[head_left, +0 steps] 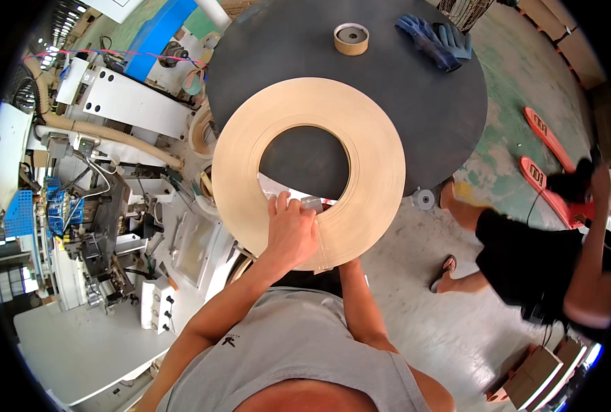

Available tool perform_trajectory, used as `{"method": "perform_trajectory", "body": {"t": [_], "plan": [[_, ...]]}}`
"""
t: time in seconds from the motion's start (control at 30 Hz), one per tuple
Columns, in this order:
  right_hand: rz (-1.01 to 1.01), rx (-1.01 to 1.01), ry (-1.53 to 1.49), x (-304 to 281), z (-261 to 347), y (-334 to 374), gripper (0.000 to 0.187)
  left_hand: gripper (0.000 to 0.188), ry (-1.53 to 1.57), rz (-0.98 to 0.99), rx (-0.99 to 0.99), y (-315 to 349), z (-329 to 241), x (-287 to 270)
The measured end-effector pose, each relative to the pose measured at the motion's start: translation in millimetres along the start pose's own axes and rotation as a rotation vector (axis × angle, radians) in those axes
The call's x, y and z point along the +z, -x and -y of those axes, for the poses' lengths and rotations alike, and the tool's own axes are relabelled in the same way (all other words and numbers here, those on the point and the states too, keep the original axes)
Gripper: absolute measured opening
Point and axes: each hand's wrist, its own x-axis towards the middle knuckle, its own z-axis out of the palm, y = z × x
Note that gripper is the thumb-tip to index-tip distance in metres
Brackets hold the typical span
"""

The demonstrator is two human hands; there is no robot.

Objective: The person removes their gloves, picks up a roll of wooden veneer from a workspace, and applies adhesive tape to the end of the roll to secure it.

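Observation:
A large flat roll of beige edge banding overlaps the near side of a round dark tabletop. My left hand reaches over the near part of the roll, its fingers curled at the inner edge. At those fingertips is a strip of clear tape, which runs across the band toward the outer rim. A white sheet with some red shows through the hole beside the fingers. Under the roll's near edge is my right hand; its fingers are hidden beneath it.
A small tape roll and blue work gloves lie on the tabletop. Machinery with hoses and cables crowds the left. Another person stands at right, near a red pallet jack. Stacked boards sit at lower right.

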Motion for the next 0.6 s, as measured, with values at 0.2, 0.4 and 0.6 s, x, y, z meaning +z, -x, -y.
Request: {"method": "perform_trajectory", "body": {"t": [0.2,0.4,0.6], "plan": [[0.154,-0.003,-0.216,7.9,1.7,2.8,0.065,0.018,-0.013,-0.05,-0.014,10.3,7.7,5.6],[0.073,-0.003,-0.153,-6.8,-4.0,5.8,0.066,0.014,0.089,-0.073,0.031,11.5,22.4,6.2],[0.04,0.003,-0.141,-16.8,-9.5,6.4,0.067,0.01,0.154,-0.111,0.002,9.7,25.3,8.8]]}}
